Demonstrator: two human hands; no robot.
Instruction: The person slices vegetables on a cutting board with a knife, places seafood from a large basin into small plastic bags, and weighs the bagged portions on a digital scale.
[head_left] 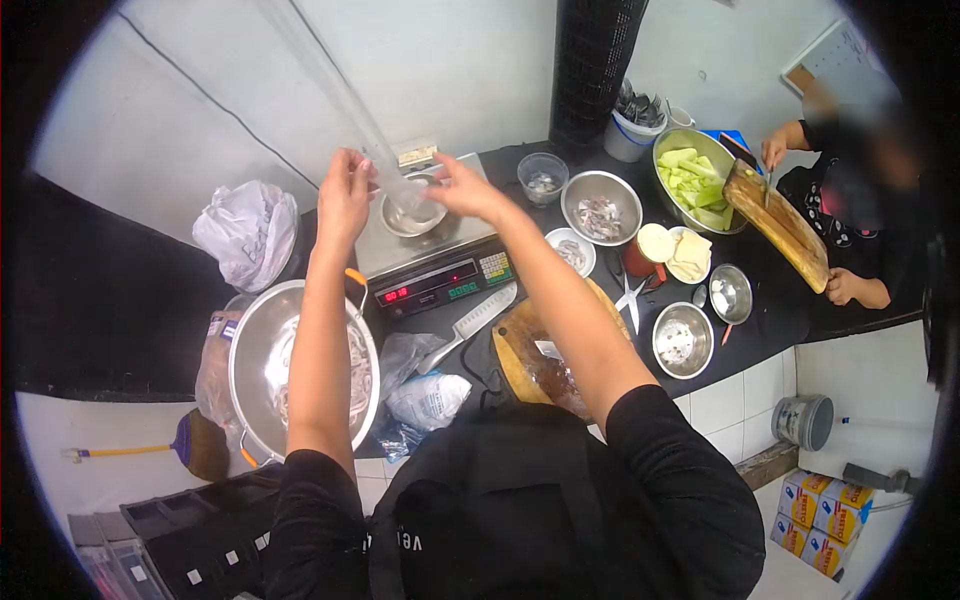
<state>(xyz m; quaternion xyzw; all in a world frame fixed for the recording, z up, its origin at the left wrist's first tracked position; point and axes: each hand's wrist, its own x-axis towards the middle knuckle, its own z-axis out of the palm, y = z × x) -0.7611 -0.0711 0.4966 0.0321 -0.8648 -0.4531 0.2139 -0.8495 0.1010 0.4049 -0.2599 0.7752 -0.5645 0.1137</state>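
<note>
Over the digital scale (440,290), I hold a clear plastic bag (403,192) between my hands. My left hand (347,192) pinches its left side with bent fingers. On the other side, my right hand (464,192) grips the bag's edge with thumb and fingers, the index finger raised. Beneath the bag, a small metal bowl (390,220) sits on the scale's plate; the bag partly covers what is in it. Red digits glow on the scale's display. Under my left forearm stands a large metal pot (240,370) with orange handles, holding pale strips.
A cleaver (485,312) lies before the scale, beside a wooden cutting board (520,370). Scissors (628,300) and several bowls stand to the right. A co-worker tilts another board (790,240) over a bowl of green pieces (690,180). A white bag (245,235) sits left.
</note>
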